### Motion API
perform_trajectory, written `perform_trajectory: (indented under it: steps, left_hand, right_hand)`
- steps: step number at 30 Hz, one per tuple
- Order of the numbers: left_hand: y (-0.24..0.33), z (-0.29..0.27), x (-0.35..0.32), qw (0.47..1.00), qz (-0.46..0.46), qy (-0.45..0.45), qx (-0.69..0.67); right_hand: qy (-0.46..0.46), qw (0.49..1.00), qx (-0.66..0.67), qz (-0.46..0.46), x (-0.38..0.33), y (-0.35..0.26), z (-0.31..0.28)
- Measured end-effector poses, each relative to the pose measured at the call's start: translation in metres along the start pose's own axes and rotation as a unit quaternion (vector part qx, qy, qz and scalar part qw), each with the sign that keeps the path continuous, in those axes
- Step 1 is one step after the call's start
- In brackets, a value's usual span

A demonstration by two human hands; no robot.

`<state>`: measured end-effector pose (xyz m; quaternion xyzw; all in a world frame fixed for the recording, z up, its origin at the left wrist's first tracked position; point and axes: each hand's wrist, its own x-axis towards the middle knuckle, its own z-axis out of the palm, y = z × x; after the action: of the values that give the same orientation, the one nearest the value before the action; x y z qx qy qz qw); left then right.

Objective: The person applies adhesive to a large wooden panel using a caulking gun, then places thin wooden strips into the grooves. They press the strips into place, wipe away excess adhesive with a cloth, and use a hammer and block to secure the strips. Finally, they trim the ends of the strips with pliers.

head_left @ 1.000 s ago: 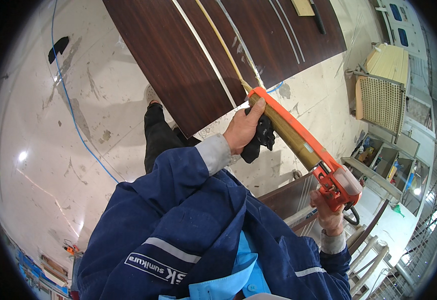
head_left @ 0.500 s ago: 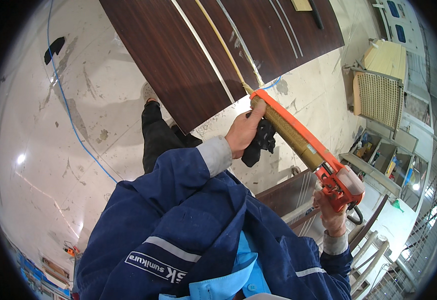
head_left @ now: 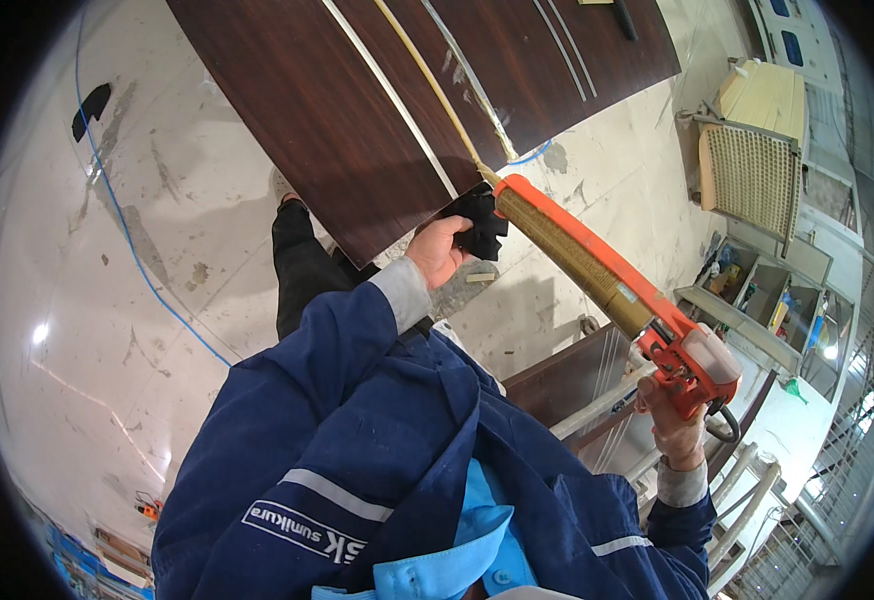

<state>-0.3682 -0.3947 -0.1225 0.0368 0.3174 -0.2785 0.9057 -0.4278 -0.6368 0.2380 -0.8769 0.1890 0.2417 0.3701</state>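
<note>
My right hand grips the handle of an orange caulking gun loaded with a gold-coloured sealant tube. The gun slants up to the left, and its nozzle meets the near edge of a dark brown wood-grain panel. A line of yellowish sealant runs along the panel from that edge. My left hand pinches a crumpled black cloth close below the nozzle, beside the panel's edge. Pale metal strips lie along the panel too.
At the right stand a trolley with a ribbed beige pad and a bin of tools. A blue hose crosses the floor at left, near a black scrap. White pipe rails and another brown panel are beside me at right.
My left hand has let go of the gun's barrel and brought the black cloth up and left, near the nozzle. The gun stays in my right hand, shifted slightly.
</note>
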Motion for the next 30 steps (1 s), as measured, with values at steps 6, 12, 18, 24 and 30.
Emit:
perform_trajectory:
  steps: [6, 12, 18, 24, 30]
  left_hand:
    - [0.003, 0.009, 0.004, 1.000, 0.013, -0.010, -0.010]
    - [0.004, 0.008, 0.011, 0.998, 0.011, -0.069, -0.002]
    - [0.000, 0.011, 0.016, 0.997, 0.019, -0.076, -0.028]
    - [0.002, 0.028, 0.011, 0.998, 0.012, -0.026, -0.052]
    - [-0.005, 0.046, -0.010, 0.992, 0.018, -0.079, 0.093]
  right_hand:
    - [-0.010, 0.999, -0.029, 0.034, -0.003, -0.002, -0.013]
    - [0.008, 0.999, -0.046, 0.025, -0.002, -0.022, -0.013]
    - [0.028, 0.999, -0.034, 0.017, 0.002, -0.046, -0.013]
    - [-0.021, 0.991, -0.130, 0.038, -0.014, -0.028, -0.026]
    - [0.016, 0.995, 0.031, 0.094, -0.064, 0.013, -0.012]
